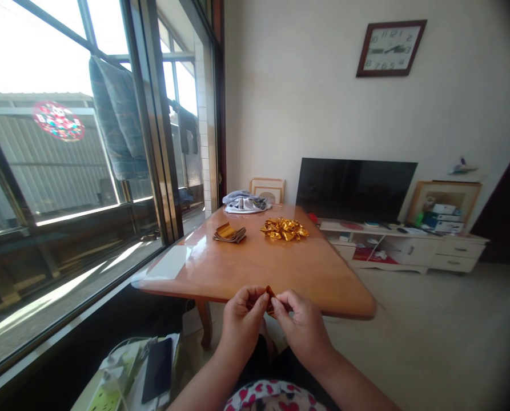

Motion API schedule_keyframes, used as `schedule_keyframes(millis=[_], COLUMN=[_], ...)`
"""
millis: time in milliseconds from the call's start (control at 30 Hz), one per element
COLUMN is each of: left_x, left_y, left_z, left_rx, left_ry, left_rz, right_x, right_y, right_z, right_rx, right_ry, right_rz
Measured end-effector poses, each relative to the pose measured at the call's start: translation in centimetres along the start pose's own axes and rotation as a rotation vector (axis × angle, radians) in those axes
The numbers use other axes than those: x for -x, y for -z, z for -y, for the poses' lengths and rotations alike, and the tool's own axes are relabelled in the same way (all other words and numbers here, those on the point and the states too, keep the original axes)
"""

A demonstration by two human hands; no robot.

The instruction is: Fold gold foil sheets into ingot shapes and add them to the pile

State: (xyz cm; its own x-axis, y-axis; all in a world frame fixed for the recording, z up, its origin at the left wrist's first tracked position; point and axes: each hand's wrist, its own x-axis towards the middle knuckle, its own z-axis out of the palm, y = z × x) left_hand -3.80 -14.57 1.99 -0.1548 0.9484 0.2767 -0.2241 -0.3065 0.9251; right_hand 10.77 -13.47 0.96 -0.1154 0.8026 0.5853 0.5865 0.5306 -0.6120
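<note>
My left hand (243, 315) and my right hand (302, 321) meet in front of the near edge of a wooden table (255, 268), both pinching a small folded piece of gold paper (270, 295) between their fingertips. Most of the piece is hidden by my fingers. Farther back on the table lies a heap of folded gold paper shapes (284, 229). To its left sits a stack of flat gold sheets (229, 232).
A bundle of cloth (246, 202) lies at the table's far end. A large window (66, 171) runs along the left. A phone (157, 369) and a power strip (107, 388) lie at lower left. A television (354, 189) stands on a low white cabinet (409, 245) at the back right.
</note>
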Motion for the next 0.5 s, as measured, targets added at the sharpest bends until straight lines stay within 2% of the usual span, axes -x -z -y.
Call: schedule_keyframes(millis=[200, 500], left_x=[-0.6, -1.6], left_y=[-0.3, -0.8], left_z=[0.8, 1.8], left_rx=[0.028, 0.005], left_ry=[0.011, 0.061], left_rz=[-0.071, -0.155], right_x=[-0.2, -1.1], right_y=[-0.6, -1.7], right_z=[-0.2, -0.8], right_rx=[0.126, 0.228], right_ry=[0.096, 0.129], right_rz=[-0.064, -0.113])
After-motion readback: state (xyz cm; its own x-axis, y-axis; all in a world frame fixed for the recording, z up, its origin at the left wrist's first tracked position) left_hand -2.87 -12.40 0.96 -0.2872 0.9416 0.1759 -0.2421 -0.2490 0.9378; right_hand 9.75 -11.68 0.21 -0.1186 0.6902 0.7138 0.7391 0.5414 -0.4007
